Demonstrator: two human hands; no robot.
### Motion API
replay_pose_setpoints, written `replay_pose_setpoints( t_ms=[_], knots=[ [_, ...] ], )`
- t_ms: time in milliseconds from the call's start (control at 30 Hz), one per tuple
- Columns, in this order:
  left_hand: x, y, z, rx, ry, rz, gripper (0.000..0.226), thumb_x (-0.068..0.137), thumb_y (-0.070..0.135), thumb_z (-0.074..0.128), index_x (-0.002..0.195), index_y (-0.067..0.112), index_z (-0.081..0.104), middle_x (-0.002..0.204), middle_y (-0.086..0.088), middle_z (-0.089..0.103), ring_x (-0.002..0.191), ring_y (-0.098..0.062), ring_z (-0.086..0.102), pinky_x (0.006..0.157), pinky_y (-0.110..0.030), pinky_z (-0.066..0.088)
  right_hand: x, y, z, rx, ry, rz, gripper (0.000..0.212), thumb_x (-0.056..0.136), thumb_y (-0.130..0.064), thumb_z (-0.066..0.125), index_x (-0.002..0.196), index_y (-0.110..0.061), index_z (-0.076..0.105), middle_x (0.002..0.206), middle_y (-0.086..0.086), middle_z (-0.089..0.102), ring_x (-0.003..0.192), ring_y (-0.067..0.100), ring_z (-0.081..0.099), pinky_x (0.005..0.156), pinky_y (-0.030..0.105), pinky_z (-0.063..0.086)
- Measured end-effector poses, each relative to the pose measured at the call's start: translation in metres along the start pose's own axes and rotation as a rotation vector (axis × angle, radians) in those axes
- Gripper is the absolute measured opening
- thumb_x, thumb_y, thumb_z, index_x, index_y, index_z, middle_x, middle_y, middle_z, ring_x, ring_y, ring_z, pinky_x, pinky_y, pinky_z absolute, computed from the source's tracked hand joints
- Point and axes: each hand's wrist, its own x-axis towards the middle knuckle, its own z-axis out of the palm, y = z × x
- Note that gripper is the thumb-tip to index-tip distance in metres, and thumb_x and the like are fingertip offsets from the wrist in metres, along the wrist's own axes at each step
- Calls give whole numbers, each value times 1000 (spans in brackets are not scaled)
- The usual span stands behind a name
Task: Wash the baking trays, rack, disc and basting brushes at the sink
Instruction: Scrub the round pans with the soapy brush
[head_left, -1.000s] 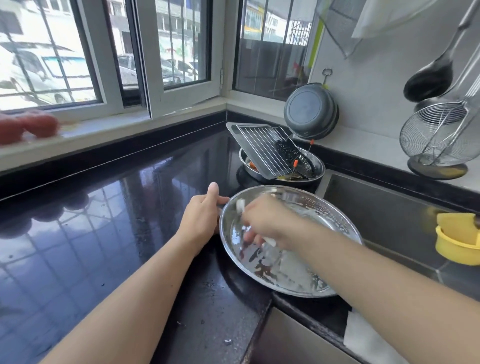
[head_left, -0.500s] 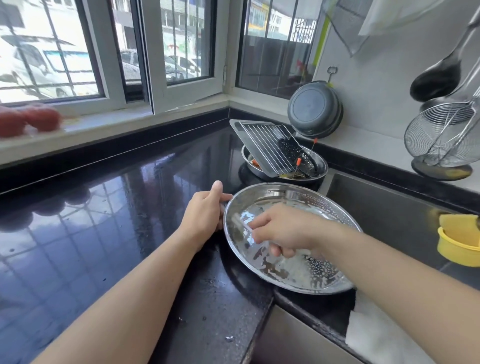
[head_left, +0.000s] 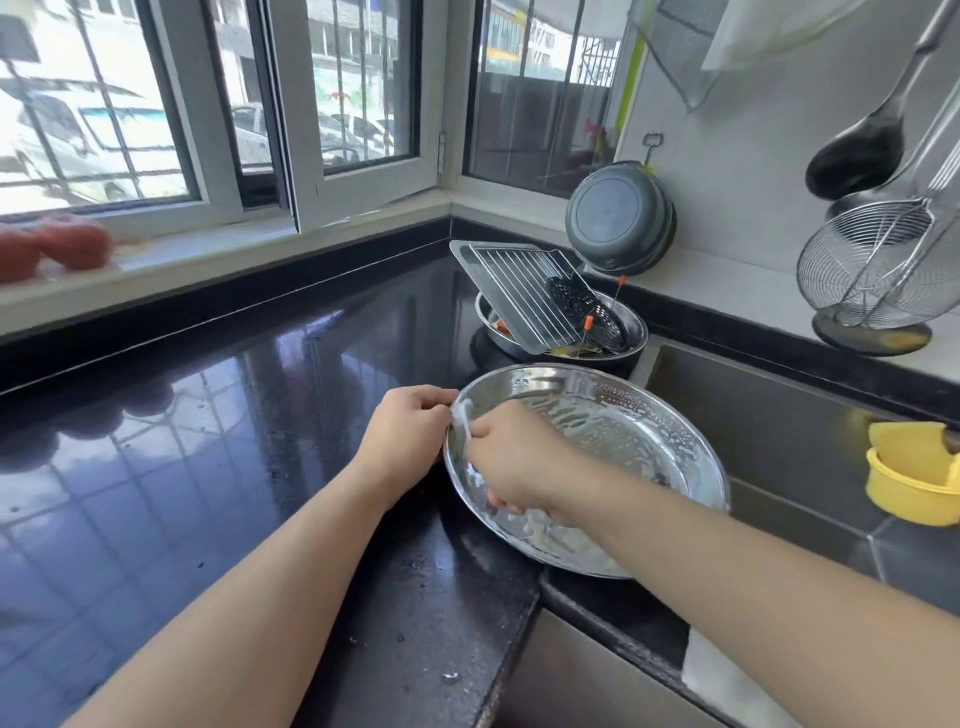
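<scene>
Left hand (head_left: 402, 434) curled over the near-left rim of the round steel tray (head_left: 613, 415), fingers wrapped on the edge, thumb lying along the top. Right hand (head_left: 511, 462) inside the tray, just right of the left hand, fingers closed round a white soapy scrubbing item (head_left: 464, 419), its exact kind not discernible; white tip showing between the two hands, against the rim. Tray resting partly on the black countertop (head_left: 234, 415) and partly over the sink (head_left: 769, 415), tilted, inner face streaked with suds and beaded with droplets beyond the right hand. Sink basin to the right of the right forearm. Directly beyond both hands, a second round steel pan (head_left: 631, 332) on the counter, holding a rectangular baking tray (head_left: 462, 254) propped at a slant, a wire rack (head_left: 524, 286) lying on that tray, and a dark perforated disc (head_left: 576, 299) leaning at the rack's right side. Two thin orange-tipped handles (head_left: 588, 323) standing out of that pan, presumably the basting brushes, heads hidden. Farther beyond, a dark pan (head_left: 618, 218) leaning against the wall. Far right of the right hand, a yellow container (head_left: 909, 488) at the sink edge, and a wire skimmer (head_left: 878, 265) with a black ladle (head_left: 857, 156) hanging above it. Far left of the left hand, red blurred items (head_left: 52, 249) on the window sill.
</scene>
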Motion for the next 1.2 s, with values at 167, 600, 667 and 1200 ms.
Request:
replay_pose_setpoints(
  t_ms=[167,600,667,1200],
  knots=[
    [-1,4,1,-67,-23,-24,55,87,-4,50,76,39,83,74,-7,76,63,-19,55,62,-28,46,9,5,-10,-21,25,49,29,97,-8,49,117,5,66,80,13,62,50,17,54,43,23,44],
    [-9,12,-3,-27,-1,4,53,91,0,53,75,41,82,91,-15,78,73,-21,64,70,-42,59,-1,-9,-24,97,-44,62,23,99,0,42,80,-6,55,47,5,56,33,13,45,40,22,33],
    [-9,11,-3,-22,-6,-6,47,90,1,53,81,37,83,89,-17,78,69,-20,60,68,-38,55,14,-11,-36,233,34,105,24,99,3,42,81,-3,55,58,10,56,33,11,47,38,23,34],
    [-5,11,-1,111,23,5,36,89,3,62,91,38,68,58,22,66,54,5,56,58,-8,46,79,-6,-125,-1034,-81,-182,23,101,-21,53,111,-18,74,108,1,71,100,24,64,85,34,52]
  ],
)
